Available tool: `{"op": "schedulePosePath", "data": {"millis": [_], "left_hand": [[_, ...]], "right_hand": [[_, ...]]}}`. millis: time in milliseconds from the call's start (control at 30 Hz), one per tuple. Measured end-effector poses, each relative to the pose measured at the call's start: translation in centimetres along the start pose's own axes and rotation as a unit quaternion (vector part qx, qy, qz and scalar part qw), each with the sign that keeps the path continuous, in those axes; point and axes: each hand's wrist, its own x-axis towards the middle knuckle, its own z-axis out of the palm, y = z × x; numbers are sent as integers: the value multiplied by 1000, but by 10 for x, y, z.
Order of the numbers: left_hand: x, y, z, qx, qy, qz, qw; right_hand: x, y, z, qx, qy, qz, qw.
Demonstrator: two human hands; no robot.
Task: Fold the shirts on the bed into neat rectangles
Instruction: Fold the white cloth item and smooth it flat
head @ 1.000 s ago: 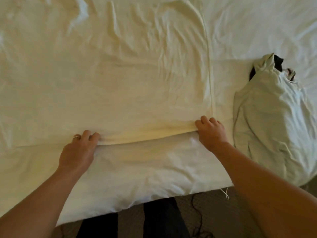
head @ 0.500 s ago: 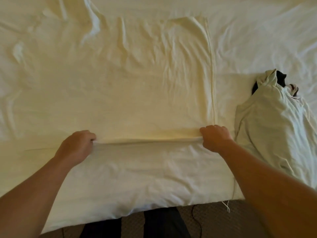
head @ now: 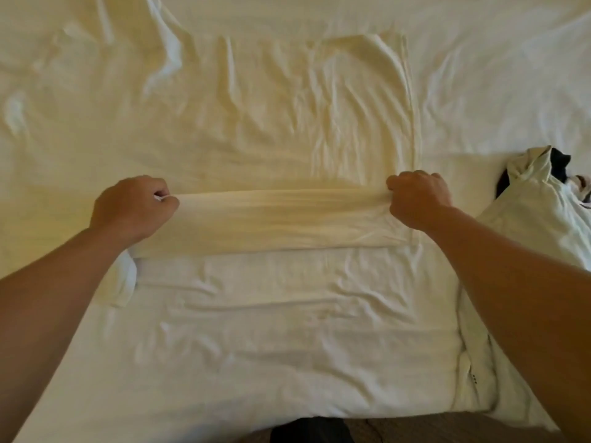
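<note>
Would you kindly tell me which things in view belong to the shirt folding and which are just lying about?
Belonging to the job:
- cream cotton shirt, spread flat, near edge lifted
- left hand, gripping that edge
- right hand, gripping that edge
- crumpled pale green shirt, beside it, unfolded

Just lying about:
- white wrinkled bed sheet
- dark garment poking from the crumpled shirt

Your shirt lies on the bed, centre | your clothes pile sits right of it, near bed edge
</note>
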Motion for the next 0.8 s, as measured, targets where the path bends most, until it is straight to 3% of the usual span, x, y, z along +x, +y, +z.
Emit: {"op": "schedulePosePath", "data": {"millis": [167, 633, 800], "left_hand": [[35, -2, 2, 20, 41, 33, 998], [83, -6, 11, -9, 61, 30, 998], [88, -8, 21, 18, 118, 80, 990]], "right_hand": [[38, 3, -5, 13, 37, 7, 999], [81, 5, -15, 32, 88, 12, 996], [88, 6, -7, 28, 124, 22, 992]]}}
